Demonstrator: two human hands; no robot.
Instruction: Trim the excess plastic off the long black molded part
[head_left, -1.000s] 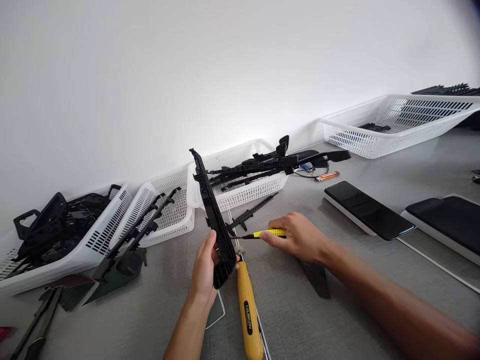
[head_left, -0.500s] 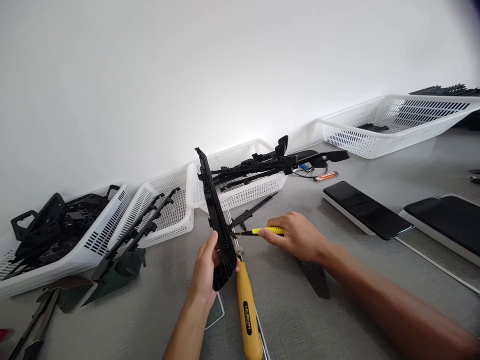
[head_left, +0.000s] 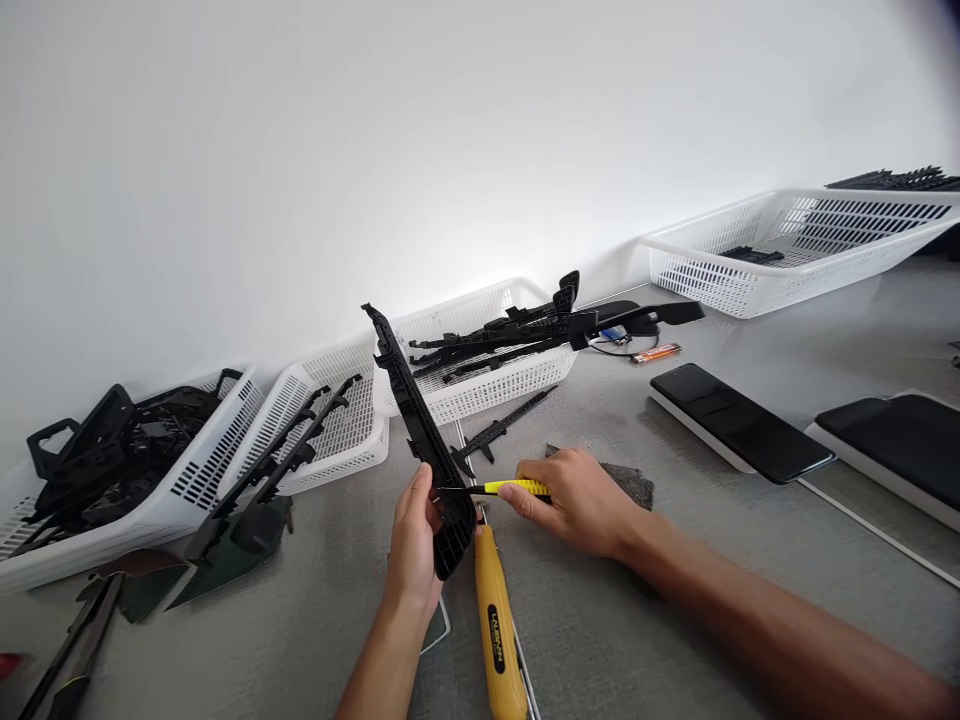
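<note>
- We see a grey table [head_left: 675,620] against a plain white wall [head_left: 300,150]; white baskets [head_left: 487,375] line the wall behind the strip.
- A yellow knife [head_left: 496,630] just below the strip bears black lettering, too small for us to read.
- Our left hand [head_left: 415,545] is closed around the lower end of the black strip [head_left: 420,430], held tilted upright.
- Our right hand [head_left: 581,500] pinches a small yellow cutter [head_left: 517,487], tip at the strip.

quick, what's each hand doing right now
Left hand: closed on the long black plastic part.
Right hand: closed on the small yellow knife, tip at the part.
</note>
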